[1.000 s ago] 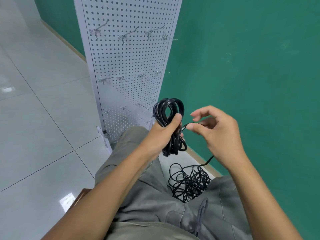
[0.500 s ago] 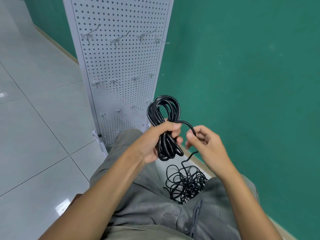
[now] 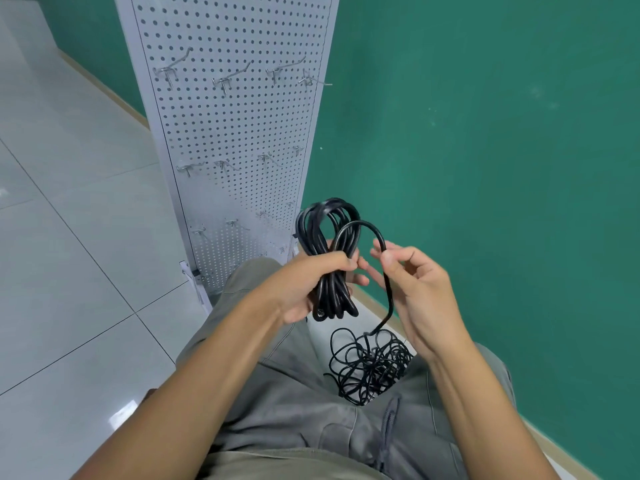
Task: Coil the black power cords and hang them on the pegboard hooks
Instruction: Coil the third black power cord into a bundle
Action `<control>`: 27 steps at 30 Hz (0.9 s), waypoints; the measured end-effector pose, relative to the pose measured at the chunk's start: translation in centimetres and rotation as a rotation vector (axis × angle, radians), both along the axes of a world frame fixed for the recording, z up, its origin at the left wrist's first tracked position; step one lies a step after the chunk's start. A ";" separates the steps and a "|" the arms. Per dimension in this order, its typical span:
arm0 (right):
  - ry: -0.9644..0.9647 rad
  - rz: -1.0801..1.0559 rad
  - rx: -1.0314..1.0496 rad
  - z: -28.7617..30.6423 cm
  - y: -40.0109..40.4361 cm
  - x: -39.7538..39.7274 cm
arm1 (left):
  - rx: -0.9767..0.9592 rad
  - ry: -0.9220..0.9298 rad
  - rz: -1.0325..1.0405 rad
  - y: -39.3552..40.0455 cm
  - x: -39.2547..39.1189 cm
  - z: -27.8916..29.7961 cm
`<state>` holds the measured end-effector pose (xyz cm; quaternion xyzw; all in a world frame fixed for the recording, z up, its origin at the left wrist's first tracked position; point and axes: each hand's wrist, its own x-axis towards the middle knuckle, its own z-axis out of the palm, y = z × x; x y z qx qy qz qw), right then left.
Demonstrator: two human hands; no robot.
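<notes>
Coiling is midway: a loose cord tangle (image 3: pixel 372 367) lies on the floor between the knees. Above it, the left hand (image 3: pixel 304 285) grips the coiled bundle (image 3: pixel 330 258) while the right hand (image 3: pixel 415 292) pinches a fresh loop. Next, lay that loop in; the pegboard (image 3: pixel 235 133) hooks (image 3: pixel 225 79) beyond stand bare.

Setting: a plain indoor workroom or storage corner is suggested.
Wall: a bare green wall (image 3: pixel 485 133) is seen beyond the fingers.
Floor: glossy pale tiles (image 3: pixel 69 237) are laid to their left.
Fixture: a white pegboard (image 3: pixel 235 133) fitted with metal hooks (image 3: pixel 225 79) stands just behind them.
</notes>
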<state>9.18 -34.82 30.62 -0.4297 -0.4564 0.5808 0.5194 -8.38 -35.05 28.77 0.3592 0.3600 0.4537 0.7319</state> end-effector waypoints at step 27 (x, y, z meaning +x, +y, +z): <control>-0.473 0.254 0.313 5.6 0.6 -1.2 | 0.038 -0.494 -0.248 -0.6 -0.2 -0.1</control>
